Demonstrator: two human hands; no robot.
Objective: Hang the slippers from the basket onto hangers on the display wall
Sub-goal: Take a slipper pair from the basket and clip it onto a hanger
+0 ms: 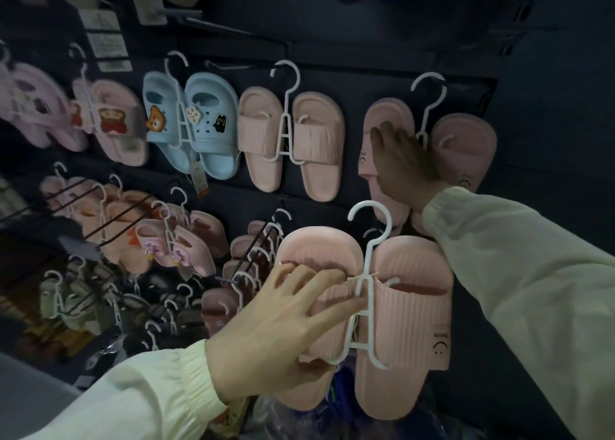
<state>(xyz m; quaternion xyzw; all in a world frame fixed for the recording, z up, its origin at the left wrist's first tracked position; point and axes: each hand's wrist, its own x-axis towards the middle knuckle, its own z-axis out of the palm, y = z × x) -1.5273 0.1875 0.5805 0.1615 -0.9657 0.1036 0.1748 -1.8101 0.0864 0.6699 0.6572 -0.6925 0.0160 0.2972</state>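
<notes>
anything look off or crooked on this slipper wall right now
Nothing damaged. One pink pair on a white hanger is not yet on a peg: the left hand holds it in front of the wall, tilted. The right hand presses on the hung pink pair at upper right. The other pairs hang normally.

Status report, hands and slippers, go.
Left hand grips pink slipper pair on white hanger, not yet hooked. Right hand flat on hung pair.
</notes>
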